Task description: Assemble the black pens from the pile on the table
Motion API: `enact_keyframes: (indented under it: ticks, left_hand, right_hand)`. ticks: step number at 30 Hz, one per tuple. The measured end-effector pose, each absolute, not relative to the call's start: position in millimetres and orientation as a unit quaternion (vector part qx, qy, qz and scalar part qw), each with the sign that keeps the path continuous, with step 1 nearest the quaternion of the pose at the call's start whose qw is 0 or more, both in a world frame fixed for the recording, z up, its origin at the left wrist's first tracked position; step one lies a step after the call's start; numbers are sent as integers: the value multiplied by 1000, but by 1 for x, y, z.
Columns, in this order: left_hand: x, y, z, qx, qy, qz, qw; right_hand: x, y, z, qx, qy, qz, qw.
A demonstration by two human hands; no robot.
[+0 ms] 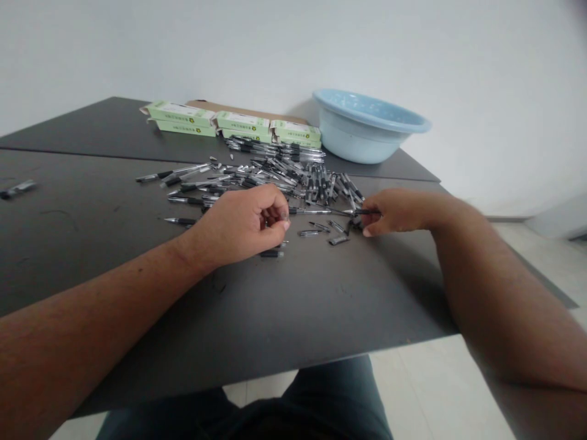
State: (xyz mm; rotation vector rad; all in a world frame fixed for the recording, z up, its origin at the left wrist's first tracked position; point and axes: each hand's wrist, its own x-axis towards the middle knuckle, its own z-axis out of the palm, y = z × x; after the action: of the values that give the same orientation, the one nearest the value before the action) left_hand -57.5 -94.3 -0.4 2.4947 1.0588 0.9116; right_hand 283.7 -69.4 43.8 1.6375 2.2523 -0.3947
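Note:
My left hand (pixel 250 221) is closed in a pinch above the table. Something small and dark shows at its fingertips, too small to name. At the right, my right hand (pixel 394 211) is closed on a pen (pixel 351 212), whose dark grip lies between thumb and fingers and whose thin end points left. Beneath those fingers are small black pen caps (pixel 354 226), partly hidden. Several loose clear caps (pixel 338 241) lie between the hands. Another clear pen (pixel 309 211) lies just right of my left fingertips. Behind both hands spreads a heap of clear pens with black grips (pixel 275 171).
Green and white pen boxes (pixel 183 116) are stacked in pairs at the back. A light blue basin (pixel 362 134) stands behind the heap on the right. A lone pen part (pixel 18 189) lies far left on the dark table (pixel 293 305). A white wall rises behind.

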Motion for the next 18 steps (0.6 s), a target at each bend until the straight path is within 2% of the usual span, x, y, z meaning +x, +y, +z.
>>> enact_keyframes:
  ticks: [13, 18]
  left_hand:
    - [-58, -94, 0, 864, 363, 320, 140]
    - [-57, -95, 0, 863, 370, 312, 146]
  right_hand:
    - [276, -71, 37, 560, 791, -117, 217]
    - [281, -69, 41, 569, 797, -100, 176]
